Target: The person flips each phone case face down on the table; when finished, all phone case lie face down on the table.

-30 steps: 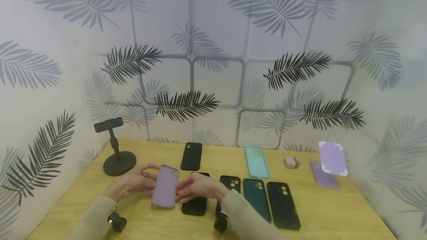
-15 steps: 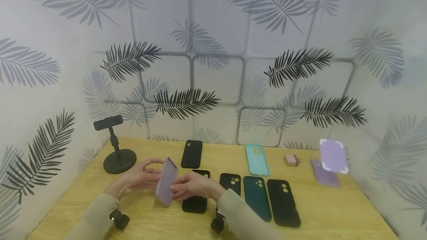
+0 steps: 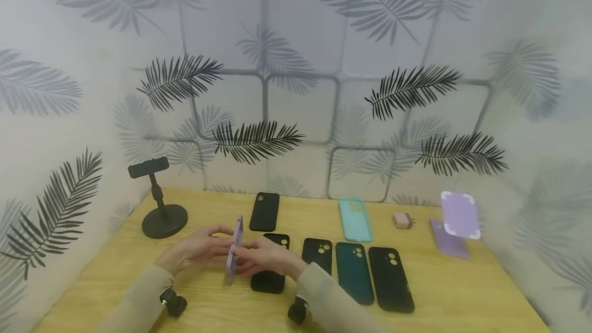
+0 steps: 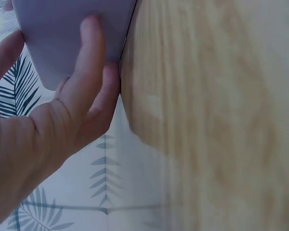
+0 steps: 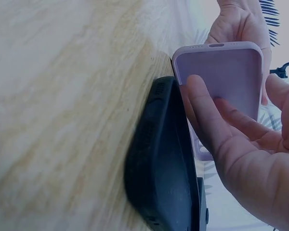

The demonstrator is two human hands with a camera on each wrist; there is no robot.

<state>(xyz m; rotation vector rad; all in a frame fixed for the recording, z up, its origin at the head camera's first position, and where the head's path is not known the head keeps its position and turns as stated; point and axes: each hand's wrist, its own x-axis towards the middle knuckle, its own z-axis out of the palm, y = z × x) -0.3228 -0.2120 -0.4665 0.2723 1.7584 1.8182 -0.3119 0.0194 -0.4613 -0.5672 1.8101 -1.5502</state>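
A lilac phone case (image 3: 229,271) stands nearly edge-on between my two hands, close over the wooden table. My left hand (image 3: 199,246) holds it from the left; in the left wrist view its fingers (image 4: 92,45) lie against the flat back and along the edge. From the other side my right hand (image 3: 273,257) grips the case, thumb at its edge. The right wrist view looks into the hollow side of the lilac case (image 5: 231,65), where right-hand fingers (image 5: 200,94) reach in. Under the right hand lies a black phone case (image 3: 268,282), partly covered.
Beside the right arm lie a black case (image 3: 319,251), a dark teal case (image 3: 353,271) and another black case (image 3: 390,279). Farther back are a black case (image 3: 264,212), a turquoise case (image 3: 355,220), a pink charger (image 3: 402,220), a lilac stand (image 3: 461,215) and a black stand (image 3: 165,221).
The lilac case has turned from showing its flat face to standing almost edge-on. My left hand has shifted slightly right, and both hands have come closer together around it.
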